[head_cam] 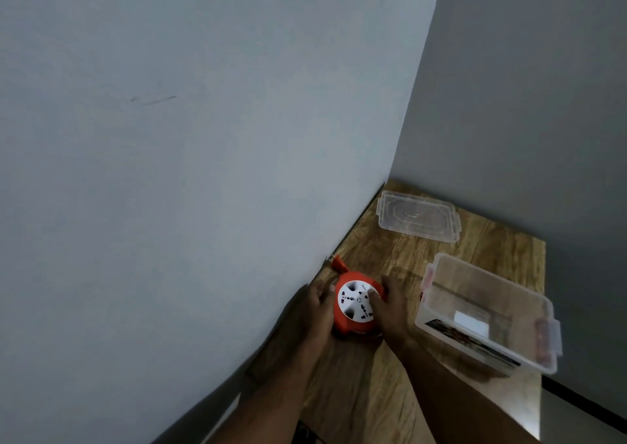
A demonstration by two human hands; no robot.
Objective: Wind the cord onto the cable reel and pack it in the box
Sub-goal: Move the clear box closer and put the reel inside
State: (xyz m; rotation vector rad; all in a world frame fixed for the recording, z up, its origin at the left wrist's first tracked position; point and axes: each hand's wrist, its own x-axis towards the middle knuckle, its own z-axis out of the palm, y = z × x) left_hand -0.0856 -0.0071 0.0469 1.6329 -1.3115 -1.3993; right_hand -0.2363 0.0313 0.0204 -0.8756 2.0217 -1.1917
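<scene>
Both hands, left (319,308) and right (390,302), grip reel (356,304) on table (373,392). Cord looks nearly wound, plug (339,263) sticking out. Box (488,311) open, empty, lid (419,215) off; packing left.

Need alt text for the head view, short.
Both hands, left hand and right hand, grip an orange cable reel with a white socket face on a wooden table. An open clear plastic box sits to its right, its lid lying behind.

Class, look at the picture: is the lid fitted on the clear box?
No: the lid lies flat on the table, apart from the open box.
</scene>
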